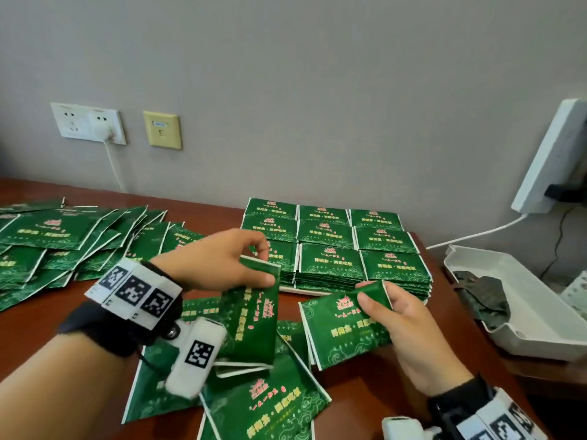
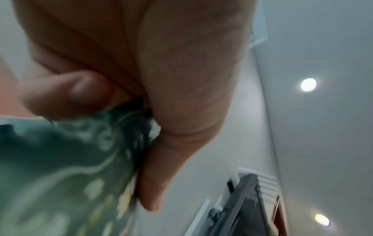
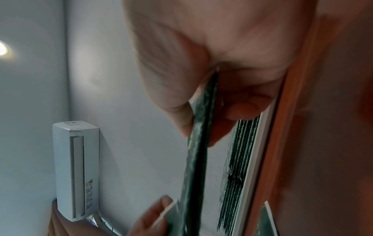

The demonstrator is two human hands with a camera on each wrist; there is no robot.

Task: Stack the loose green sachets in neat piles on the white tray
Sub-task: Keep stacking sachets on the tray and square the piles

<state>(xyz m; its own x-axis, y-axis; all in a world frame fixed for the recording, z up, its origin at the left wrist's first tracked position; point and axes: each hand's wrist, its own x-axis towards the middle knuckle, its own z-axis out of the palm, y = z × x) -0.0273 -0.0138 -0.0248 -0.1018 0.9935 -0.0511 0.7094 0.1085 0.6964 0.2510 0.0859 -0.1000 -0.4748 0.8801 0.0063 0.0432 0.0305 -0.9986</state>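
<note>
Bare counter (image 1: 365,385) only near the front edge, both hands mid-air: left hand (image 1: 219,262) pinching an upright sachet (image 1: 251,315), right hand (image 1: 409,315) pinching a flatter sachet (image 1: 336,328) by its corner.

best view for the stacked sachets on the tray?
Head view: the stacked sachets show from above as a grid of piles on the white tray. Right wrist shows only one side of a pile, edge-on and blurred. Left wrist shows none, just the held sachet.

Bare table (image 1: 374,389) between loose sachets (image 1: 57,246) and stacked piles (image 1: 333,249).
</note>
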